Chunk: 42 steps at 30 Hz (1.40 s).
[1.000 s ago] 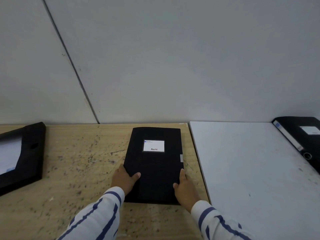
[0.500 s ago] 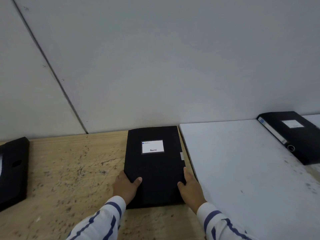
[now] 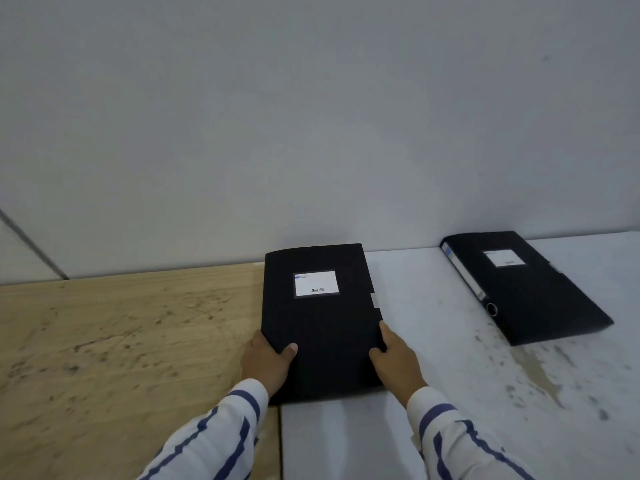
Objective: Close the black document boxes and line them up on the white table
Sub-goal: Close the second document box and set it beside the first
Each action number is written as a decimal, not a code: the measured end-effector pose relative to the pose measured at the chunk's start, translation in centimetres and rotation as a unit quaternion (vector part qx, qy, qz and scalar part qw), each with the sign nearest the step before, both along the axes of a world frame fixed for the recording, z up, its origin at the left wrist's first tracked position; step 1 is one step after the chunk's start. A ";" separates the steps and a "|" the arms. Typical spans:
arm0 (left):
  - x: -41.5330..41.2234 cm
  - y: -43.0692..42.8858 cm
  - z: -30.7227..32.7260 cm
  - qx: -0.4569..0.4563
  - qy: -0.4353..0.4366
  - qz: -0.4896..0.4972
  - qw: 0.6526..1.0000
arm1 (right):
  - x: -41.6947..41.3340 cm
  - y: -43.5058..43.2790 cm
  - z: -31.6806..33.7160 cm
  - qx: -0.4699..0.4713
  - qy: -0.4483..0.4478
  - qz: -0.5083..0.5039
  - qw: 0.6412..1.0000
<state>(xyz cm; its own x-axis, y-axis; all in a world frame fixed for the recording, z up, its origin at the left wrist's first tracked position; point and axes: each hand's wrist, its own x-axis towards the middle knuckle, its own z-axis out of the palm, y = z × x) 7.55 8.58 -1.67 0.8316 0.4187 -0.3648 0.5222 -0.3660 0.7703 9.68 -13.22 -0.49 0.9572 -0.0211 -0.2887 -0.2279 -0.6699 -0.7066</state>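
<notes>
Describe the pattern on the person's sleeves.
White with dark blue stripes, on both sleeves, clearest in the head view.

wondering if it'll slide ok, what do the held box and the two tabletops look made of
Held box: matte black board or plastic, hard to tell which; no shine, paper label on the lid.
Wooden table: bare light wood, likely plywood; visible grain and dark specks, looks rough.
White table: smooth white laminate or painted surface, judging by its even face; scuffed and stained.

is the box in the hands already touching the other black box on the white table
No, the held box in the left hand and right hand sits apart from the second box, bare white table between them.
</notes>
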 end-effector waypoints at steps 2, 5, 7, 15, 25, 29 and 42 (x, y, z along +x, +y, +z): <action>1.2 -3.4 0.1 -0.001 0.006 -0.001 1.000 | 1.2 -3.3 0.1 -0.005 0.004 -0.004 1.000; 2.6 -7.9 0.2 0.004 0.028 -0.002 1.000 | 2.8 -7.7 0.1 -0.008 0.011 -0.013 1.000; 3.5 -10.6 0.2 0.006 0.041 -0.004 0.999 | 3.9 -10.2 0.1 -0.012 0.016 -0.018 1.000; 7.0 -17.2 -0.4 0.007 0.052 -0.023 0.998 | 7.8 -16.5 -0.8 -0.003 0.032 -0.039 0.999; 10.2 -19.9 -1.3 0.049 0.057 -0.020 0.997 | 10.9 -18.7 -2.0 0.005 0.032 -0.046 0.998; 10.6 -20.3 -1.7 0.061 0.057 -0.010 0.996 | 11.4 -18.8 -2.5 -0.010 0.026 -0.046 0.999; 10.6 -20.0 -1.7 0.048 0.063 -0.013 0.997 | 11.9 -18.5 -3.6 -0.043 0.003 -0.022 0.999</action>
<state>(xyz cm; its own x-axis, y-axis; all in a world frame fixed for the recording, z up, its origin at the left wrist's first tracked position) 18.13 -11.45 -3.40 0.7927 0.4362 -0.4259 0.6019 -0.4489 0.6604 21.63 -31.73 -4.12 0.9529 -0.0889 -0.2898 -0.2632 -0.7169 -0.6456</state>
